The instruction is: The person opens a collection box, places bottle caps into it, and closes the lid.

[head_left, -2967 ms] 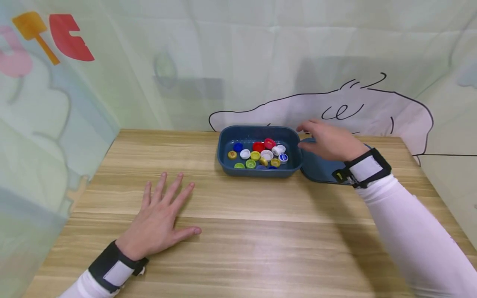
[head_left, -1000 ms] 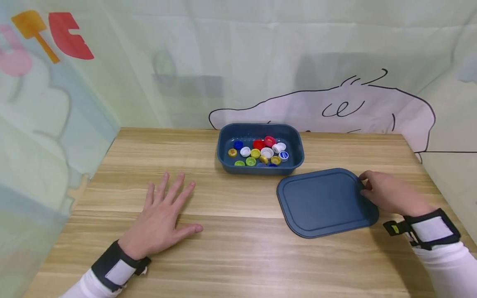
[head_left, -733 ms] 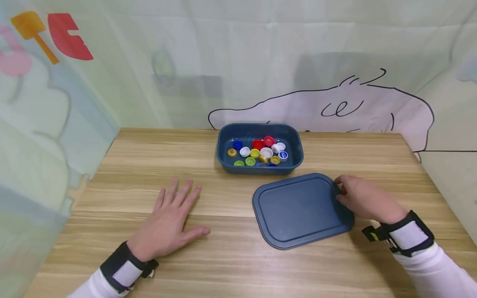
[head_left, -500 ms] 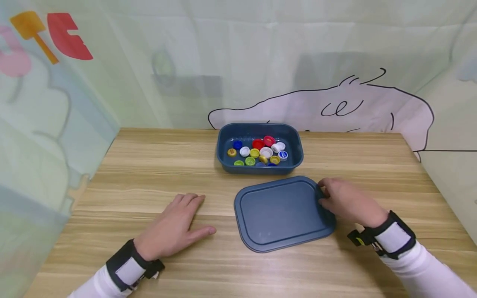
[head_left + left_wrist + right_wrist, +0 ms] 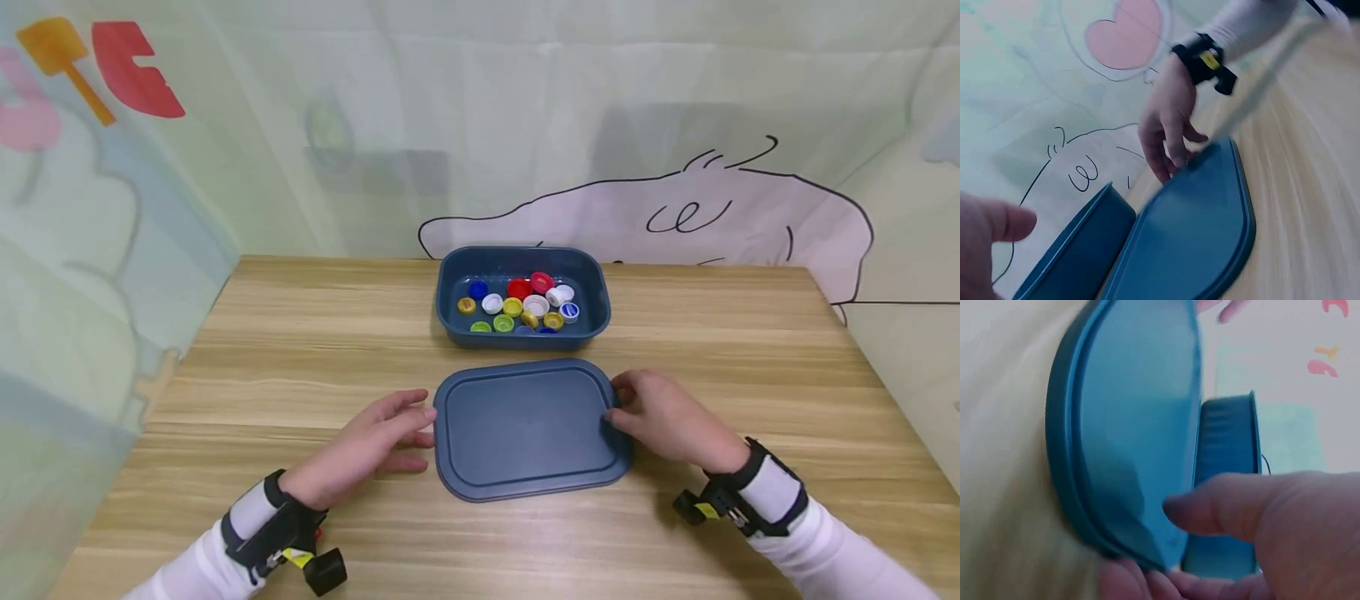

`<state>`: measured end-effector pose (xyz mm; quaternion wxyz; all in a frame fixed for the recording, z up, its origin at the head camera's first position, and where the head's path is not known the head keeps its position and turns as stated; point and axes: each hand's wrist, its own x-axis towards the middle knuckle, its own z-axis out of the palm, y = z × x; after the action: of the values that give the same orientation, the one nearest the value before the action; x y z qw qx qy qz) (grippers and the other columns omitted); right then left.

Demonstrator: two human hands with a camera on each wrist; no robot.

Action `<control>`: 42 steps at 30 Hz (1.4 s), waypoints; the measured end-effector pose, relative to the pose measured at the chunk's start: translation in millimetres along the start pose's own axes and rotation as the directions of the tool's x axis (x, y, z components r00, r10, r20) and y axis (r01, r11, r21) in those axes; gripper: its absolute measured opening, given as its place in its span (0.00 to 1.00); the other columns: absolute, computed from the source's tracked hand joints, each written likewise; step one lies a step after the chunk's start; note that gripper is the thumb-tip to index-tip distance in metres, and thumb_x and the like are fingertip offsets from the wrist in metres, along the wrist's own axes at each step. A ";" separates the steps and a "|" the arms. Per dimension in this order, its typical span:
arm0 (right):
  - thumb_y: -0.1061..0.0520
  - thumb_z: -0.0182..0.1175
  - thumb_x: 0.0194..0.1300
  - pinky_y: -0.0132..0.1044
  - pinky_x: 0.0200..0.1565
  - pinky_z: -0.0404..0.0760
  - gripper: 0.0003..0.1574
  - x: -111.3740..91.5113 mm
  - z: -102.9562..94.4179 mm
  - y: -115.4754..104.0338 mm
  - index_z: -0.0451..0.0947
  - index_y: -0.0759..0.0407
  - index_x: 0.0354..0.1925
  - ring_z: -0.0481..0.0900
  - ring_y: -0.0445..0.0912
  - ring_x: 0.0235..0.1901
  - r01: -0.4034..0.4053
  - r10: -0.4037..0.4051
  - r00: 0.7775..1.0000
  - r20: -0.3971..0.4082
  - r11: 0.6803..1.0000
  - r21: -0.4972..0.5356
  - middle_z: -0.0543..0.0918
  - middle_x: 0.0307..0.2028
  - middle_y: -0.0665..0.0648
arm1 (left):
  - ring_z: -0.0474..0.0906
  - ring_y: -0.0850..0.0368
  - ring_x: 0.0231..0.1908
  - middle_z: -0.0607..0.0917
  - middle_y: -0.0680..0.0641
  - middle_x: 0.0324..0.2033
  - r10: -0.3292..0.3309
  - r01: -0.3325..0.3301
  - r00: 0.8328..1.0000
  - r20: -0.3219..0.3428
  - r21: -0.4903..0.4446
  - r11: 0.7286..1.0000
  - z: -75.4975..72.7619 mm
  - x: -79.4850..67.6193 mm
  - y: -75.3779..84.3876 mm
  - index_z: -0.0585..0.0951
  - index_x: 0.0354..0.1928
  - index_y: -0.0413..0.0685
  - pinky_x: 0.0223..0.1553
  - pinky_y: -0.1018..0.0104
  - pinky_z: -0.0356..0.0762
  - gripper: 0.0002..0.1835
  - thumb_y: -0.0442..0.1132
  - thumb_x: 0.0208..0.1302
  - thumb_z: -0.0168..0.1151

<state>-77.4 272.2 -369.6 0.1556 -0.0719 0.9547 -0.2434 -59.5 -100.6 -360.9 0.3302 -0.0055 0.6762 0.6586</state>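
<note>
A dark blue flat lid (image 5: 528, 429) with rounded corners is above the middle of the table, in front of me. My right hand (image 5: 671, 417) pinches its right edge, thumb on top and fingers beneath, as the right wrist view shows around the lid (image 5: 1135, 425). My left hand (image 5: 367, 446) is at the lid's left edge, fingers loosely extended and thumb uppermost; whether the fingertips touch the rim I cannot tell. Just behind the lid stands a matching blue box (image 5: 517, 342), uncovered, holding several bottle caps (image 5: 519, 288) in red, white, yellow, green and blue.
The wooden table (image 5: 315, 333) extends on both sides of the box and lid. A printed cloth backdrop (image 5: 510, 125) rises behind its far edge and continues along both sides.
My right hand has taken the lid from the box's right side, bringing it forward and left in front of the box. My left hand has lifted off the table and turned toward the lid's left edge.
</note>
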 end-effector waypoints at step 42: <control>0.61 0.61 0.64 0.46 0.43 0.80 0.36 9.5 -44.2 -23.3 0.56 0.66 0.64 0.82 0.50 0.40 0.141 -0.061 0.990 -0.128 0.492 0.859 0.71 0.53 0.67 | 0.82 0.41 0.37 0.74 0.34 0.47 0.257 -0.248 0.956 -0.139 0.075 0.966 -20.5 10.2 21.4 0.60 0.72 0.48 0.38 0.50 0.80 0.33 0.38 0.67 0.58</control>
<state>-99.6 269.4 -323.9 0.1177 -0.0302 0.7037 -0.7000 -86.0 -111.7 -348.3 0.1923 0.0417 0.7125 0.6735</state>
